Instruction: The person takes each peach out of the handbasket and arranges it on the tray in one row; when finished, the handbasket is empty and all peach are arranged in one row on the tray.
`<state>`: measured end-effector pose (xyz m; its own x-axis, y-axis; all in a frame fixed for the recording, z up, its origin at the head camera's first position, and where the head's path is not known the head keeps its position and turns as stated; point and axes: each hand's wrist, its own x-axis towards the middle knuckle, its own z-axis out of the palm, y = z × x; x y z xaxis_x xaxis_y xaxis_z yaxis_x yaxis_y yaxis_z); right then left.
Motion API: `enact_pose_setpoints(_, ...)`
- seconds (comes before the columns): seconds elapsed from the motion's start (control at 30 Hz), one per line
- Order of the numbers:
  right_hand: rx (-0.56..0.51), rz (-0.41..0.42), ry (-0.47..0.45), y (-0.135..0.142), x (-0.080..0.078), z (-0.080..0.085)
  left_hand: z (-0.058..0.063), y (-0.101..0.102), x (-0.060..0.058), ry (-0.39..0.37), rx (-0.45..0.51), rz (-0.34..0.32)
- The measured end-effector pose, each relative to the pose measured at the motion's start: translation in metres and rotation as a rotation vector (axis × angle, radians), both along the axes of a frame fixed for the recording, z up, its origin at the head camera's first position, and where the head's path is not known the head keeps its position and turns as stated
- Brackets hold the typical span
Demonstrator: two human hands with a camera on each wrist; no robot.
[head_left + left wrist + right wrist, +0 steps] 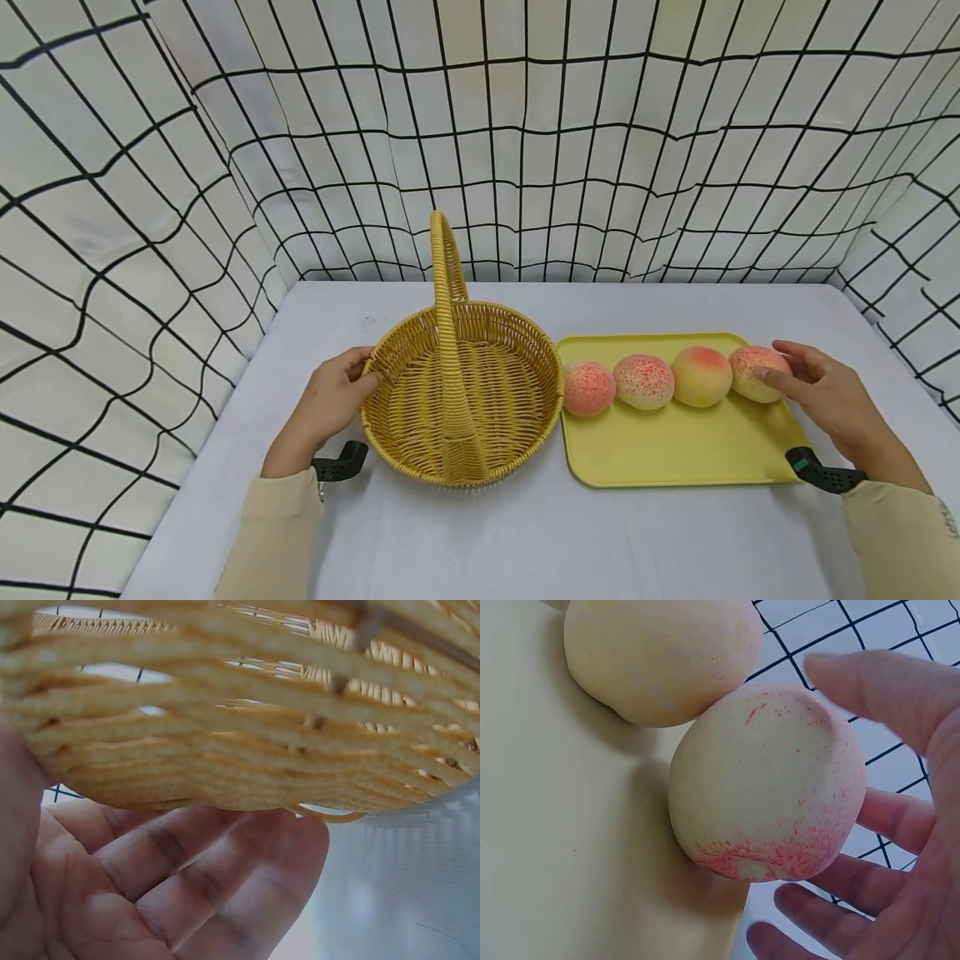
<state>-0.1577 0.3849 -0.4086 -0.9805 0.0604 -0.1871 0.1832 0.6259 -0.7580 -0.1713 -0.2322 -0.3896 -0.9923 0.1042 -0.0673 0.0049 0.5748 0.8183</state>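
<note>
A round yellow wicker basket (pixel 517 450) with a tall arched handle stands left of centre. My left hand (pixel 330 404) holds its left rim, thumb at the edge; in the left wrist view the fingers (pixel 202 877) lie against the woven underside. To the right, my right hand (pixel 832 396) is spread around the rightmost peach (pixel 757 375), thumb on the near side and fingers behind. The right wrist view shows this peach (pixel 769 787), pale with red speckles, with the thumb raised beside it and fingers loosely bent; firm contact cannot be made out.
A yellow tray (pixel 675 454) lies right of the basket, its left edge close to the basket rim. Other peaches (pixel 643 382) sit in a row along its back half. White cloth covers the table (pixel 525 542); black netting (pixel 525 133) over white sheets encloses the back and sides.
</note>
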Motion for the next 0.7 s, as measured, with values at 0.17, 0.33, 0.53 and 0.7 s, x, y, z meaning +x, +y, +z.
enact_pose_setpoints(0.17, -0.081, -0.008, -0.022, 0.0022, 0.0003, 0.0014, 0.0031, -0.0005, 0.0016, -0.008, -0.015, 0.001)
enact_pose_setpoints(0.33, -0.08, -0.009, -0.027, 0.0034, 0.0002, 0.0029, 0.0037, -0.0026, 0.0011, -0.018, -0.012, -0.007)
enact_pose_setpoints(0.53, -0.076, 0.008, 0.011, 0.0002, 0.0016, 0.0057, 0.005, -0.0019, -0.0003, 0.029, -0.006, -0.018)
enact_pose_setpoints(0.7, -0.025, 0.025, 0.046, -0.0014, 0.0042, 0.0066, 0.0084, 0.0006, -0.0028, 0.072, 0.052, -0.036)
